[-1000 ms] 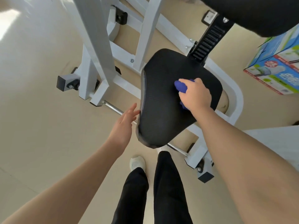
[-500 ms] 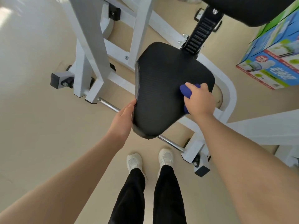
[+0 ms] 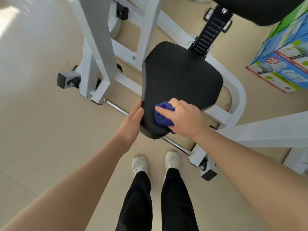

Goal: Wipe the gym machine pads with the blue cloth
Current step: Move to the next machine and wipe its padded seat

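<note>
The black seat pad (image 3: 180, 77) of a white gym machine fills the middle of the view. My right hand (image 3: 185, 117) presses a bunched blue cloth (image 3: 161, 116) onto the pad's near left corner; a ring shows on one finger. My left hand (image 3: 132, 121) lies flat against the pad's left edge, fingers together, gripping that edge. A second black pad (image 3: 260, 9) juts in at the top right, only partly in view.
The white machine frame (image 3: 98, 52) stands left and behind the seat, with a chrome bar (image 3: 116, 107) under it. A black notched seat post (image 3: 208, 35) rises behind. A printed cardboard box (image 3: 283, 64) sits at right. My feet (image 3: 156, 161) stand close on the beige floor.
My right hand slid the cloth from the seat's far right side down to its near left corner. My left hand went from hovering to resting on the seat's left edge.
</note>
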